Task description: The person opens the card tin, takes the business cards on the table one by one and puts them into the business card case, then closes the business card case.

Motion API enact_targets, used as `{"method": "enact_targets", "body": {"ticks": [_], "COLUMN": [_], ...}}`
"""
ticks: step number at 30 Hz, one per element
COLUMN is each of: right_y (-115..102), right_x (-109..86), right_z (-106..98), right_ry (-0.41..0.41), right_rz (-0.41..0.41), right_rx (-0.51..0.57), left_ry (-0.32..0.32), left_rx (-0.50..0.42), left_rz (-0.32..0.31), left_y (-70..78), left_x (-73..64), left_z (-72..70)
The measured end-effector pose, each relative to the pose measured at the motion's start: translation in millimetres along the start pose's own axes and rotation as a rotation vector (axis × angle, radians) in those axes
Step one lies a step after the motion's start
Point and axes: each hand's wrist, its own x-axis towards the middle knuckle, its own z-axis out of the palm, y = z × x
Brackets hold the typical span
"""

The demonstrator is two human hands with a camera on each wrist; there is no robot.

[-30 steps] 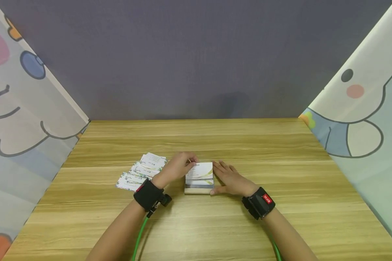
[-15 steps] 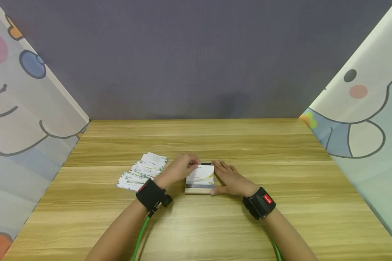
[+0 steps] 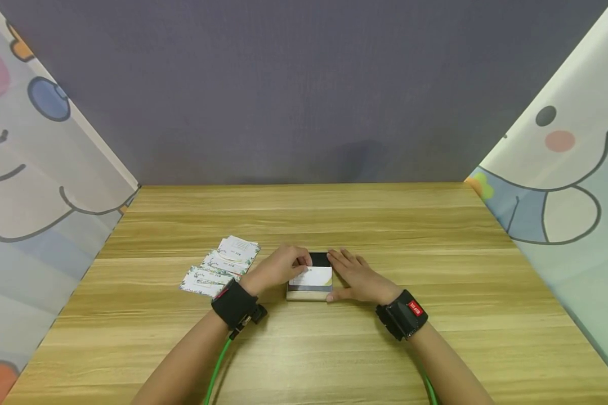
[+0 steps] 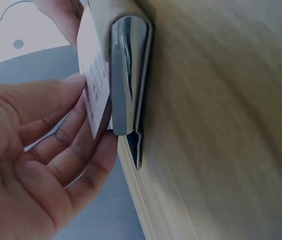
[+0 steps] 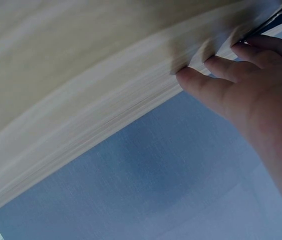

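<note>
In the head view my left hand [image 3: 280,266] pinches a white business card [image 3: 318,275] with gold curves by its far left part. The card lies over a business card case [image 3: 308,296], its near end in or against the case's pocket; the exact fit is hidden. Up close in the left wrist view, thumb and fingers grip the card [image 4: 94,82] beside the case's shiny metal side [image 4: 131,75]. My right hand [image 3: 357,279] lies along the case's right side, thumb at its near corner. In the right wrist view, the right fingertips [image 5: 184,75] touch the table.
Several white cards with leafy borders [image 3: 228,263] lie fanned out left of the left hand. The wooden table [image 3: 304,360] meets a dark grey panel [image 3: 304,101] at the back. Green cables [image 3: 216,368] trail from the wrist cameras.
My left hand has drawn the card toward the person, uncovering the case's black far part. The right hand has stayed at the case's right side.
</note>
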Motion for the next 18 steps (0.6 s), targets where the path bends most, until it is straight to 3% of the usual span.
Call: {"method": "enact_targets", "body": {"ticks": [9,18], "right_y": [-0.2,0.1], "right_x": [-0.6,-0.7], "right_z": [0.1,0.8], "right_ry": [0.011,0.014], "right_rz": [-0.003,-0.01], "right_rx": [-0.003,-0.006], "left_ry": [-0.053,-0.084], "left_rx": [0.006,0.103], "left_rz": [0.029,0.056], "left_y": [2.8,0.6], "left_x": [-3.7,-7.8], "left_z": [0.3,2.0]}}
